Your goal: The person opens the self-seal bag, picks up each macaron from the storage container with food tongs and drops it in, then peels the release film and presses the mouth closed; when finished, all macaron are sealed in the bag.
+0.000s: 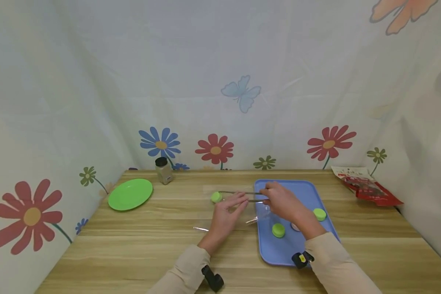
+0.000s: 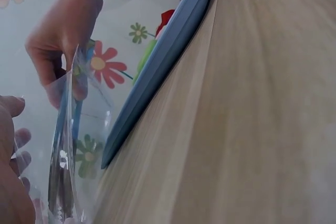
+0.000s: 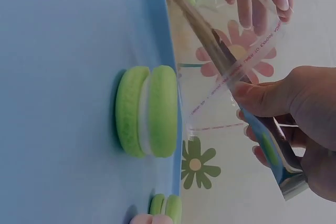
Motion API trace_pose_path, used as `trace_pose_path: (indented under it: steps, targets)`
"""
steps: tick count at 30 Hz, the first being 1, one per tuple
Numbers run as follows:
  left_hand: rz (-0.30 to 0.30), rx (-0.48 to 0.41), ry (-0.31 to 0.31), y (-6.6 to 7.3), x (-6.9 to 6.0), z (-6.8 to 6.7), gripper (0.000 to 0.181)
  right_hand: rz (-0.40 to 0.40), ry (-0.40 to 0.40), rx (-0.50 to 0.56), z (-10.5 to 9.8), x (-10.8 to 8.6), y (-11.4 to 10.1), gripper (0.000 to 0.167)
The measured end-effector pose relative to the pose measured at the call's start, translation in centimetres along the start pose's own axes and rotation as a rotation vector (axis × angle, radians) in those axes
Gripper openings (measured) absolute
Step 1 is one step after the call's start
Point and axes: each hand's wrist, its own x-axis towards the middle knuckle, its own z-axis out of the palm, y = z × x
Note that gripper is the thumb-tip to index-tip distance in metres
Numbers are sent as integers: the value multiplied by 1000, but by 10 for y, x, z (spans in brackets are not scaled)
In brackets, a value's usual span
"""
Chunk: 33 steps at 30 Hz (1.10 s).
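Note:
My right hand (image 1: 284, 202) grips a pair of metal tongs (image 3: 218, 48), which reach left into a clear plastic bag (image 3: 257, 48). A green macaron (image 1: 216, 197) lies at the far end of the tongs, seen through the bag. At the bag's mouth, my left hand (image 1: 224, 214) pinches the film, thumb on one side and fingers on the other in the right wrist view. Below my right forearm, the blue tray (image 1: 268, 253) holds a green macaron (image 1: 278, 230), another green macaron (image 1: 319, 214) and a pale pink macaron (image 1: 295, 227) partly hidden by the wrist.
A green plate (image 1: 130, 194) lies at the table's left. Behind it stands a small dark-lidded jar (image 1: 164, 170). Red and white packets (image 1: 367, 185) rest at the back right edge. A patterned curtain (image 1: 191, 81) hangs behind the wooden table (image 1: 125, 253).

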Motion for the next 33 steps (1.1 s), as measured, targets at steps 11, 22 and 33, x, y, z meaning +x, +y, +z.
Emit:
trace_pose_path:
  steps: [11, 22, 33]
  targets:
    - [8, -10, -5, -14, 0, -4, 19, 5, -24, -22, -2, 0, 1, 29]
    - [-10, 3, -6, -13, 0, -6, 20, 22, -85, 11, -8, -1, -1, 25]
    - [61, 11, 12, -13, 1, -5, 22, 59, -205, 236, -38, -23, 28, 30]
